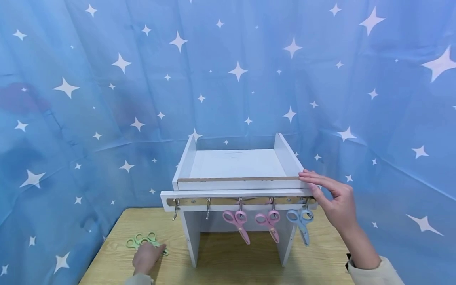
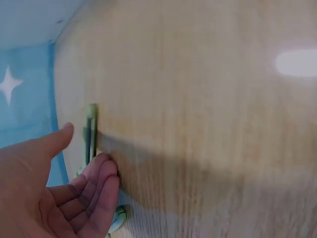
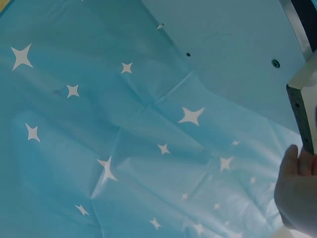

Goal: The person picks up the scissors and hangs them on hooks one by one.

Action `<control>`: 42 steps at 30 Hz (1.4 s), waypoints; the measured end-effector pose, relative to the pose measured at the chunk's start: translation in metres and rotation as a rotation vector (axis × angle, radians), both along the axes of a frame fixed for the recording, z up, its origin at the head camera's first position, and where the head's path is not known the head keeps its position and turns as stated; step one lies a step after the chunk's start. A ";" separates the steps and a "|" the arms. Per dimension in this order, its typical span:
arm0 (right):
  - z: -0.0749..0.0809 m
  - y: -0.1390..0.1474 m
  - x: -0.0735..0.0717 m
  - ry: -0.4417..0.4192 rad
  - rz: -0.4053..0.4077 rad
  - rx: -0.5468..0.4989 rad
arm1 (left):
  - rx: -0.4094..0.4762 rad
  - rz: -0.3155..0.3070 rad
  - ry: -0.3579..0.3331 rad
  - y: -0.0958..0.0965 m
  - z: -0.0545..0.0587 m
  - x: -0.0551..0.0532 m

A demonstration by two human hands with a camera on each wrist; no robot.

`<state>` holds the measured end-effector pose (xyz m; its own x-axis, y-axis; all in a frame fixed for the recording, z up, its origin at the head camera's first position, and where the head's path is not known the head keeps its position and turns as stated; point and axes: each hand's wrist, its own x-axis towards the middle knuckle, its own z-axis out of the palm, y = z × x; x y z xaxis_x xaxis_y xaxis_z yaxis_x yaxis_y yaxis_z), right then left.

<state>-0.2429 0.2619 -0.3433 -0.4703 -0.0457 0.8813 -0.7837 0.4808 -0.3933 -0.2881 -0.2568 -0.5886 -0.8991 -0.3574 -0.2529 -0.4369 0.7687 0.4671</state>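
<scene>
In the head view my left hand (image 1: pixel 146 256) is low over the table's left side, right at green scissors (image 1: pixel 154 238) lying there. The left wrist view shows the thumb (image 2: pixel 60 141) apart from the loosely bent fingers (image 2: pixel 94 196), with a green blade (image 2: pixel 91 130) beyond them. My right hand (image 1: pixel 338 204) rests its fairly straight fingers on the right front corner of a white rack (image 1: pixel 238 185), thumb against the front. Two pink scissors (image 1: pixel 239 225) (image 1: pixel 269 225) and one blue pair (image 1: pixel 302 225) hang from its hooks near that hand.
The rack stands on a wood-grain table (image 1: pixel 242 253) with an open-topped tray (image 1: pixel 235 163) above its hook rail (image 1: pixel 199 201). Two metal hooks (image 1: pixel 208 209) at the rail's left bear no scissors. A blue star-patterned curtain (image 1: pixel 228 99) surrounds the table.
</scene>
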 end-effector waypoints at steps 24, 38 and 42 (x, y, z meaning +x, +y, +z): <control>-0.001 -0.002 0.002 -0.004 -0.006 -0.017 | 0.008 0.035 -0.082 0.001 -0.005 -0.002; -0.003 -0.002 0.001 -0.007 0.005 -0.026 | 0.172 -0.038 0.157 -0.008 -0.008 0.010; -0.003 -0.002 0.001 -0.004 0.008 -0.028 | 0.242 -0.026 0.251 -0.007 0.009 0.007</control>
